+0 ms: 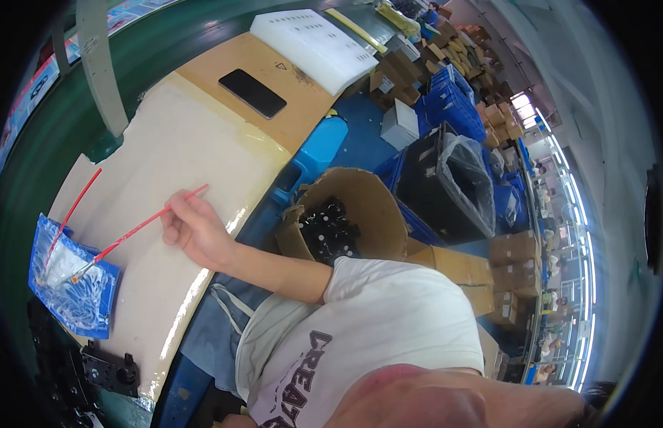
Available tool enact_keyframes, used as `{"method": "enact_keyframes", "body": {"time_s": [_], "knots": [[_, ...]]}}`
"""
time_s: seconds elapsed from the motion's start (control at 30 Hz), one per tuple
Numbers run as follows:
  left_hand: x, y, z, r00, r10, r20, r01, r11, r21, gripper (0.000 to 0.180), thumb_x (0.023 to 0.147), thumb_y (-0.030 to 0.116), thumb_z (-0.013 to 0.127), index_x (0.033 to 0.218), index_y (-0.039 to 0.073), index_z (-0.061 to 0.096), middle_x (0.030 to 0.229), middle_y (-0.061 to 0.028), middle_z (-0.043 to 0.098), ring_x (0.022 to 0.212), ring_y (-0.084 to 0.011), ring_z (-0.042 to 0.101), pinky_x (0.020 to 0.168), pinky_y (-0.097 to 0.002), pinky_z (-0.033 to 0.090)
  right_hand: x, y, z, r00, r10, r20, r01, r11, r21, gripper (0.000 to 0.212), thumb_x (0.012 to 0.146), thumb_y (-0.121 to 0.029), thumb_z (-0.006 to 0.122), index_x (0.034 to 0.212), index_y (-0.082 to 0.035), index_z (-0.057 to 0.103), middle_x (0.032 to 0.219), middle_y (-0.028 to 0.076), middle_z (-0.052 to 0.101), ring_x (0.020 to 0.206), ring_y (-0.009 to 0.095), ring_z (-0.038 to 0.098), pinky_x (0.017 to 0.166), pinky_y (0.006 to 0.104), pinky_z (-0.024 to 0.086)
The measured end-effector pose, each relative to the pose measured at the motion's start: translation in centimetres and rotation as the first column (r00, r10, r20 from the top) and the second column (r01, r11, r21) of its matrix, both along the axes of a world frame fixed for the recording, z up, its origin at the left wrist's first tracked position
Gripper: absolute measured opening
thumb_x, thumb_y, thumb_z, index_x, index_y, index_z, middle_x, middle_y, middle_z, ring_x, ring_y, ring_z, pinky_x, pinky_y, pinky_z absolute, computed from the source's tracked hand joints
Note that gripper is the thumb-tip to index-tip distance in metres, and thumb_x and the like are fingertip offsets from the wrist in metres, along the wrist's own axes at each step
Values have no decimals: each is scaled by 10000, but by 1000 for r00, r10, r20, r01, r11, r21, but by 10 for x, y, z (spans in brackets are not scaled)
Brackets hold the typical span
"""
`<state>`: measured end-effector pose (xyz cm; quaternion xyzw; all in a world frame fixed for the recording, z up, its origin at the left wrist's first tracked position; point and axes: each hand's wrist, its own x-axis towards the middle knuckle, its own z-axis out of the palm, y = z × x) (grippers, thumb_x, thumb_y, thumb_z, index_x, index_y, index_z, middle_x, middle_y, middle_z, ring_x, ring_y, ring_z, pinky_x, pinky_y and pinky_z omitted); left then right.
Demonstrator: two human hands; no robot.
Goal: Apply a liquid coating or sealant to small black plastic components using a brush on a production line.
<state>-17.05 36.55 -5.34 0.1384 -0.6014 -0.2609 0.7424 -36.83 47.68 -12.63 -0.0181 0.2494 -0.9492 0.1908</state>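
Observation:
My right hand [196, 227] is closed in a pinch round a thin red-handled brush [135, 230]. The brush slants down to the left, with its bristles at the white paste [66, 268] smeared over a blue plastic sheet or opened bag [103, 317]. Another thin red stick [80, 194], like a second brush handle, leans with its lower end in the same paste. At the bottom edge a small patch of skin, seemingly my left hand [235, 421], shows; its fingers are hidden. Beside the blue sheet lies a black moulded part [110, 369].
A cardboard-covered worktop [160, 150] carries a dark phone [252, 93] and a white foam block [314, 48]. More black parts [53, 357] lie at lower left. An open carton of black pieces [374, 214] and a black lined bin [446, 185] stand to the right. A grey post [99, 68] rises at upper left.

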Motion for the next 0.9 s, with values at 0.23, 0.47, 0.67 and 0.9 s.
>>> {"method": "enact_keyframes", "body": {"time_s": [0.23, 0.47, 0.67, 0.9], "knots": [[-1, -3, 0, 1000, -6, -20, 6, 1000, -4, 427, 982, 321, 442, 1268, 6, 478, 1061, -141, 626, 845, -243, 595, 779, -319, 504, -2, 1, -2, 1000, -2, -14, 2, 1000, -30, 107, 1017, -185, 491, 977, -86, 481, 798, 61, 564, 606, 110, 513, 562, 223, 429], [11, -12, -3, 999, 11, -32, -12, 1000, -19, 425, 993, 317, 421, 1276, 4, 467, 1063, -139, 627, 841, -241, 597, 781, -316, 506, 0, 0, 0, 1000, 8, 10, -8, 1000, -25, 105, 1014, -185, 498, 973, -89, 487, 795, 60, 569, 601, 115, 518, 556, 227, 430], [19, -24, 18, 989, 115, -90, -121, 991, -64, 424, 1002, 314, 403, 1283, 2, 458, 1065, -137, 628, 839, -239, 598, 782, -313, 508, -2, 0, -3, 997, 6, 71, -5, 1000, -9, 105, 1008, -182, 510, 957, -92, 495, 787, 60, 574, 593, 116, 515, 543, 229, 427], [83, -95, 78, 933, 334, -131, -331, 661, -674, 472, 1001, 373, 393, 1387, 101, 394, 1055, -141, 632, 932, -266, 589, 774, -362, 518, -5, 2, -16, 998, -56, 11, 55, 995, 83, 143, 1004, -167, 498, 948, -71, 588, 793, 60, 627, 568, 116, 554, 519, 226, 470]]}}
